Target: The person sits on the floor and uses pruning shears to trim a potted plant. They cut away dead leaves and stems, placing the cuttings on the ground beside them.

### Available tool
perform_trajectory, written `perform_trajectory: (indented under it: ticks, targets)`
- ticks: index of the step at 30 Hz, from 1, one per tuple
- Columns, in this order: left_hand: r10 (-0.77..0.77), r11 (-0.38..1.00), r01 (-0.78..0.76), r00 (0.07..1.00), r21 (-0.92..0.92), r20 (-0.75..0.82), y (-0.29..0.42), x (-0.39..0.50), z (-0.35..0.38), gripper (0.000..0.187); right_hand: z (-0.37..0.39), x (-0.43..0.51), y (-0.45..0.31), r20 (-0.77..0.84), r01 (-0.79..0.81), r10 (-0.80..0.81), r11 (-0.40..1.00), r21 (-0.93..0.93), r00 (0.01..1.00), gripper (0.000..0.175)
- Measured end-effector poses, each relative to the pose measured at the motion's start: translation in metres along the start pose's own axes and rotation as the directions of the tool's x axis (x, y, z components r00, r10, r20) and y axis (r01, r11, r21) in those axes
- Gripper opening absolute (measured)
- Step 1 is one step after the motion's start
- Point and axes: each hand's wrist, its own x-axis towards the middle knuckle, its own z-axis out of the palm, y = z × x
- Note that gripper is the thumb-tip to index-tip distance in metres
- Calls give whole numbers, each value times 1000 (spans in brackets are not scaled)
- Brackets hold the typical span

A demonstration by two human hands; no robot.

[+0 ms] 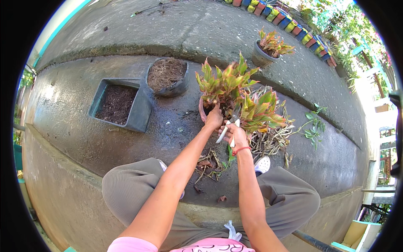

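Note:
Among the lower stems of a leafy plant (231,78) with green and pinkish-red leaves, my left hand (214,117) appears closed around the stem bases; leaves hide part of its fingers. The plant stands in a reddish pot (202,110). Just right of that hand, my right hand (234,134) holds pruning shears (233,119) with white handles spread apart and the blades pointing up toward the foliage. Similar leafy stems (263,111) spread right of the shears. Beneath them lies a heap of pale cut stems or roots (272,138).
A square dark planter (138,110) and a round black container (167,77), both holding soil, stand left. Beyond the raised concrete edge (201,56) is another potted plant (270,50). Root scraps (209,163) lie between my feet; a leafy green sprig (313,126) lies right.

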Motion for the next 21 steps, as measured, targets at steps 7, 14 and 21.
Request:
perform_trajectory:
  ticks: [7, 14, 21]
  targets:
    - [29, 995, -28, 1000, -95, 5, -7, 19, -5, 47, 10, 3, -18, -69, -120, 105, 952, -280, 992, 24]
    - [-77, 938, 164, 957, -305, 278, 15, 22, -37, 48, 44, 21, -31, -46, -147, 143, 984, -101, 989, 18]
    - [-148, 893, 301, 898, -334, 415, 2, 28, -50, 33, 47, 53, -44, -49, -365, 362, 928, -70, 931, 21]
